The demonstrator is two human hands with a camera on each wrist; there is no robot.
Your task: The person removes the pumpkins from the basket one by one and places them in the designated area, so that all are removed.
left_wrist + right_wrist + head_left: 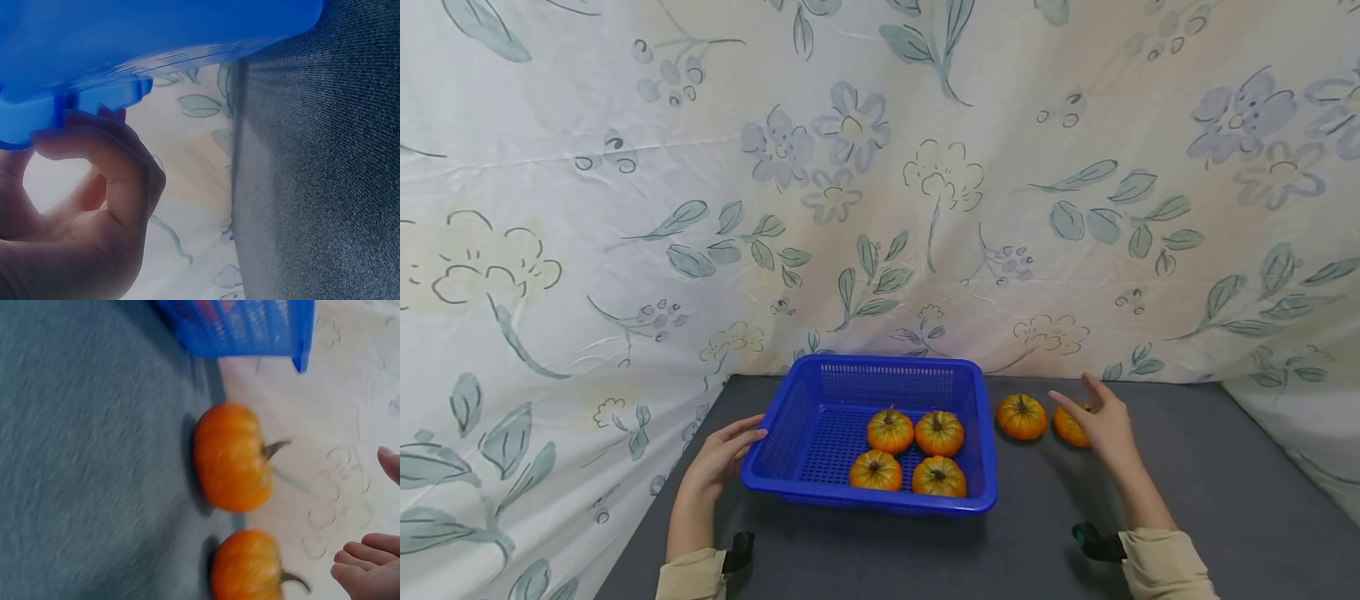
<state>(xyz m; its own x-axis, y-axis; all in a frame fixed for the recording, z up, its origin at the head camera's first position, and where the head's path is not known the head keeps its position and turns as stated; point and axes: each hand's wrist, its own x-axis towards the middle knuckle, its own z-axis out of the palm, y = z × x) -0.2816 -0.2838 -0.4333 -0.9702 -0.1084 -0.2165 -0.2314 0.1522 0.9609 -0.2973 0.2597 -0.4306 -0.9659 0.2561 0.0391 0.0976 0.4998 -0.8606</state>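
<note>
A blue plastic basket with perforated walls stands on the dark table, with several small orange pumpkins in its right half. My left hand is at its left side, curled fingers on the rim in the left wrist view. Outside the basket, on the right, sit two more pumpkins: a nearer one and a farther one. Above the farther one is my right hand, thumb and fingers spread, holding nothing; the hand partly covers that pumpkin. Both pumpkins stand stem up, apart from the hand in the right wrist view.
A pale cloth with flower and leaf prints hangs behind the table and along its sides. The dark grey tabletop extends in front of the basket and to the right of it. Black straps sit at both wrists by the beige sleeves.
</note>
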